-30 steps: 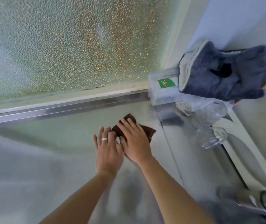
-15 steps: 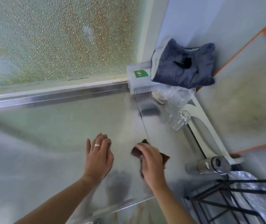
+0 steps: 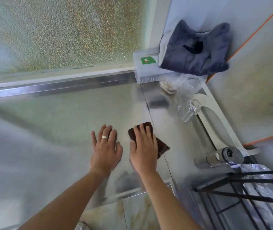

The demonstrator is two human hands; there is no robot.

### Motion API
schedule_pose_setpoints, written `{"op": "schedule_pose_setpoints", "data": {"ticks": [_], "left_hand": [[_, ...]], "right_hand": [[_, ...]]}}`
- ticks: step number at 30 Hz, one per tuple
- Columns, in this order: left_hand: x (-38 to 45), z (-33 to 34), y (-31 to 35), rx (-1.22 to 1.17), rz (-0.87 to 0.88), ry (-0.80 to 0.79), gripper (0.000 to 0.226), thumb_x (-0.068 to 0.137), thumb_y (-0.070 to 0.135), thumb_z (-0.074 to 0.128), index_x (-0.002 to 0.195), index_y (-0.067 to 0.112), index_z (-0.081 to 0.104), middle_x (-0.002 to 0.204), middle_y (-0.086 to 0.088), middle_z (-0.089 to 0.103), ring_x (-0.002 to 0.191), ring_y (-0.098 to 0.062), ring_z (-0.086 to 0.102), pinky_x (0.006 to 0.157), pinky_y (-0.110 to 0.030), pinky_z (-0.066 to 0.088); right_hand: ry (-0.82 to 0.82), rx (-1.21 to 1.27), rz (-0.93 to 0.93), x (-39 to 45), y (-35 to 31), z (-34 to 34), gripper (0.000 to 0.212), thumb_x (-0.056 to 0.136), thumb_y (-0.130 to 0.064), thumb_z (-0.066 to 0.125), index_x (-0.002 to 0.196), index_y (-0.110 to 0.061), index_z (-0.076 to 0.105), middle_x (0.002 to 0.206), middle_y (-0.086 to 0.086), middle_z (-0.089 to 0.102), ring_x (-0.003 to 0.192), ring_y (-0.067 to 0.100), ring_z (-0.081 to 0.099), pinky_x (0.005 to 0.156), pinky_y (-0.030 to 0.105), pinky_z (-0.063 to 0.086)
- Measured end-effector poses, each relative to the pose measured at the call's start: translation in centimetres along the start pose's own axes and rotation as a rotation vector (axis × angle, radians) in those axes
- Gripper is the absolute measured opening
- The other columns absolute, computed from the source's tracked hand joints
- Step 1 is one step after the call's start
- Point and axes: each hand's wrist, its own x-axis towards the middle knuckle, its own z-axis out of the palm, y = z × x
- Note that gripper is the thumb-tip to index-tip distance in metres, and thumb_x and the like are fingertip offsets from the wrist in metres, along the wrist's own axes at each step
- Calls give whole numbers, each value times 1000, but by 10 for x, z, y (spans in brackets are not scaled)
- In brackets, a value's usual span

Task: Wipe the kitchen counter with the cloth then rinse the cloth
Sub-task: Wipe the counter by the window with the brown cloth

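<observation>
We see one dark brown cloth (image 3: 161,146) lying flat on the steel counter (image 3: 57,117), near its front right part, and our right hand (image 3: 143,146) lies on top of it, palm down, fingers straight and close together, pressing the cloth to the metal rather than curling round it. Our left hand (image 3: 105,146) rests just beside it on the bare counter, also palm down with the fingers spread and straight, its grip holding nothing; one pale ring (image 3: 104,137) sits on one finger. Both forearms reach in from the lower edge. Farther back, against the frosted window (image 3: 62,34), stands one clear plastic box (image 3: 146,70) with one green sticker (image 3: 148,60) showing a small cartoon figure; we cannot read any writing on it. One grey-blue towel (image 3: 193,53) is heaped over the box. Right of us are crumpled clear plastic (image 3: 187,100), one metal tap (image 3: 222,156) and one black wire rack (image 3: 242,196).
</observation>
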Motion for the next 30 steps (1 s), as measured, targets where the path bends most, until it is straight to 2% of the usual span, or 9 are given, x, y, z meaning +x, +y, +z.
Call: {"op": "schedule_pose_setpoints", "data": {"ticks": [4, 9, 11, 16, 22, 24, 28, 30], "left_hand": [[-2, -1, -5, -37, 18, -22, 45, 89, 24, 38, 130, 14, 54, 147, -7, 50, 150, -29, 29, 123, -60, 15], [-3, -1, -4, -67, -3, 23, 46, 82, 18, 43, 125, 13, 58, 145, -8, 54, 148, -30, 34, 123, -60, 17], [-5, 0, -5, -75, 2, 37, 47, 81, 19, 44, 125, 14, 59, 145, -8, 54, 147, -29, 35, 122, -59, 18], [-6, 0, -6, -97, 4, 54, 48, 80, 21, 42, 124, 13, 60, 143, -9, 55, 146, -30, 36, 122, -58, 19], [-13, -7, -22, -92, 98, -18, 54, 85, 23, 45, 137, 15, 56, 151, -10, 50, 150, -29, 35, 123, -57, 18], [-15, -15, -41, -48, 90, -34, 56, 87, 25, 47, 142, 21, 53, 155, -7, 46, 152, -28, 31, 123, -58, 16], [-2, -34, -86, -6, -70, -38, 59, 88, 33, 42, 147, 27, 49, 160, -7, 40, 154, -28, 26, 123, -61, 11], [12, -44, -112, 24, -94, -39, 60, 89, 35, 38, 148, 28, 48, 160, -8, 40, 153, -29, 26, 123, -62, 11]], "right_hand": [[-17, 121, -105, -28, -34, 13, 48, 106, -34, 34, 152, -26, 45, 162, -2, 41, 155, 17, 26, 126, 45, 24], [-92, 72, -254, -29, 9, 0, 49, 107, -30, 41, 155, -28, 38, 165, -5, 34, 156, 14, 21, 127, 42, 22], [-64, 33, -169, -34, 39, -13, 49, 106, -30, 42, 156, -28, 37, 166, -4, 33, 157, 16, 20, 126, 43, 22], [17, -81, 214, -56, 88, -47, 50, 107, -33, 37, 156, -24, 34, 166, 1, 32, 157, 23, 20, 126, 50, 24], [104, -69, 531, -64, 57, -39, 54, 104, -27, 44, 157, -21, 34, 167, 4, 30, 157, 28, 20, 126, 51, 19], [109, -91, 539, -65, 38, -29, 57, 103, -26, 45, 158, -18, 32, 167, 6, 30, 156, 30, 20, 125, 53, 19], [74, -155, 418, -52, 12, -12, 60, 102, -27, 49, 158, -16, 33, 166, 7, 31, 156, 33, 20, 126, 52, 18], [61, -167, 354, -33, -2, -4, 60, 100, -28, 50, 157, -16, 34, 165, 8, 33, 156, 34, 22, 126, 52, 19]]}}
